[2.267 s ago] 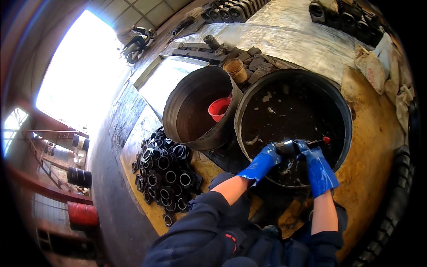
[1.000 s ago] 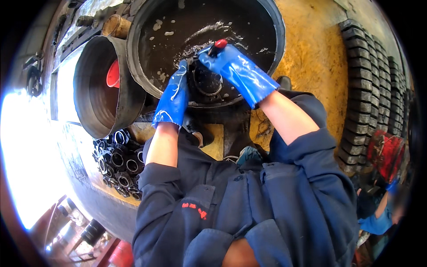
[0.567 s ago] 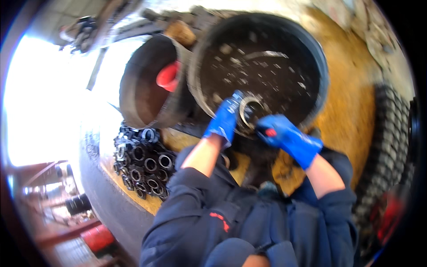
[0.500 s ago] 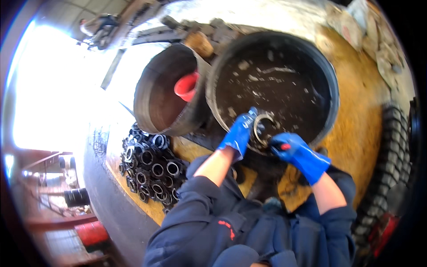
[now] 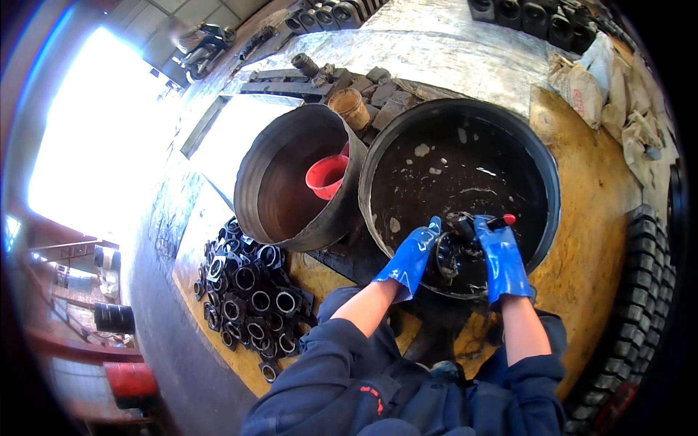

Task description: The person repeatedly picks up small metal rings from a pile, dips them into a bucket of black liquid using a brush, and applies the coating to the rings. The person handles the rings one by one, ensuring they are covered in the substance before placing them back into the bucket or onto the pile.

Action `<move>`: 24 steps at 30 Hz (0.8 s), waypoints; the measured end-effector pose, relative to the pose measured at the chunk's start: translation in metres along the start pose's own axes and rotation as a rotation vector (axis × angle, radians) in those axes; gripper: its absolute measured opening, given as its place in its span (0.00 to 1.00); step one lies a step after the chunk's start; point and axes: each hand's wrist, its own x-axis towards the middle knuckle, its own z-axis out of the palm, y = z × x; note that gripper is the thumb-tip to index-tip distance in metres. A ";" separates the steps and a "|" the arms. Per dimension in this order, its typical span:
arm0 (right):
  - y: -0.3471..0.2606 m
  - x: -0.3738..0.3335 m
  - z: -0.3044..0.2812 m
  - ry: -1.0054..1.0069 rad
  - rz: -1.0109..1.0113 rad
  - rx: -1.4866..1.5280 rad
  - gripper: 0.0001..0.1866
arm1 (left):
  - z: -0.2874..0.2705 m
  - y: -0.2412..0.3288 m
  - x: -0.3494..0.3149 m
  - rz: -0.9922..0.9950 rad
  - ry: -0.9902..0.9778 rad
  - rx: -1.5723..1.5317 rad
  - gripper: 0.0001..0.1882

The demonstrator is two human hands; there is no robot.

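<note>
Nearest the body, the left hand (image 5: 408, 260) in a blue rubber glove is pressed flat against the left side of a dark ring-shaped metal part (image 5: 449, 256), fingers extended. The right hand (image 5: 500, 256), gloved alike, is closed around a red-tipped brush (image 5: 488, 222) laid across the part's top. The part is held between both hands, just above the near rim of the large black round tub of dark liquid (image 5: 542, 182); its opening faces the person, and the long axis of the brush runs left to right. Both hands are equally near. Farther left, a pile of black metal rings (image 5: 247, 298) lies on the yellow floor (image 5: 603, 189). Beyond, a red funnel (image 5: 327, 176) sits in a tilted steel drum (image 5: 291, 182). Compared with half a second earlier, the right hand has risen onto the part.
</note>
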 end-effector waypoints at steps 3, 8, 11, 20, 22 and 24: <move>-0.014 -0.004 0.023 -0.019 0.088 -0.006 0.10 | 0.005 0.011 -0.009 -0.017 0.035 0.019 0.29; -0.035 -0.050 0.032 -0.198 -0.221 -0.106 0.09 | -0.002 0.013 -0.015 -0.116 0.001 -0.203 0.28; -0.023 -0.065 0.025 -0.254 -0.413 -0.236 0.10 | 0.004 0.019 -0.017 -0.095 -0.001 -0.191 0.27; -0.014 -0.087 -0.016 -0.515 -0.575 -0.458 0.15 | -0.001 -0.005 0.005 -0.167 -0.041 0.064 0.29; -0.010 -0.086 -0.027 -0.537 -0.561 -0.480 0.14 | 0.006 -0.003 0.009 -0.313 -0.019 -0.185 0.30; -0.009 -0.083 -0.035 -0.561 -0.548 -0.502 0.14 | 0.012 -0.001 0.010 -0.271 0.012 -0.090 0.30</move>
